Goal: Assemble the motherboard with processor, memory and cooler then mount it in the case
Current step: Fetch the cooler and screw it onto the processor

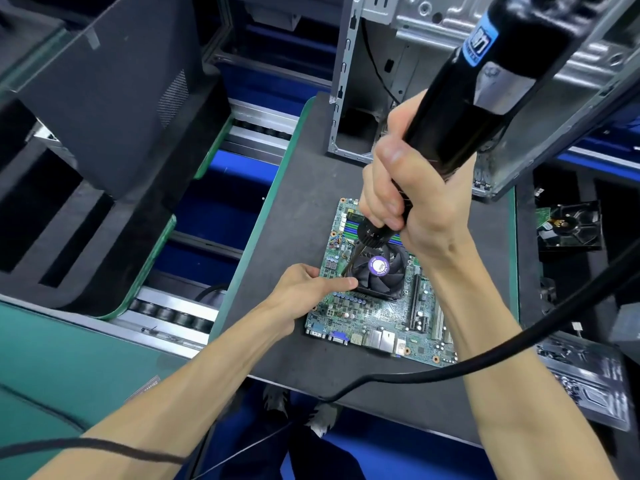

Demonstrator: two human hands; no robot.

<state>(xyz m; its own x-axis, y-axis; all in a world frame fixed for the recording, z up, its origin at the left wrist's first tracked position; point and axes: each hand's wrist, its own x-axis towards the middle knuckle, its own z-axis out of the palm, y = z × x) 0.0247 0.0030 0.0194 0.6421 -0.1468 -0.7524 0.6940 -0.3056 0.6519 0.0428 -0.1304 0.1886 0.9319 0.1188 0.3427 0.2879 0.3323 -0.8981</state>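
Single head-worn view, looking steeply down and forward from close above the green rectangular motherboard (377,306), which sits just below frame centre; wide-angle edges bend outward from it.

- A computer assembly line in a factory or workshop.
- Silver roller conveyor (173,315) running along the left, beside the green-edged dark counter (304,188).
- Bare grey metal computer case (408,46) standing at the far side.
- Black corded electric screwdriver (460,98) hanging over the green motherboard (374,317).
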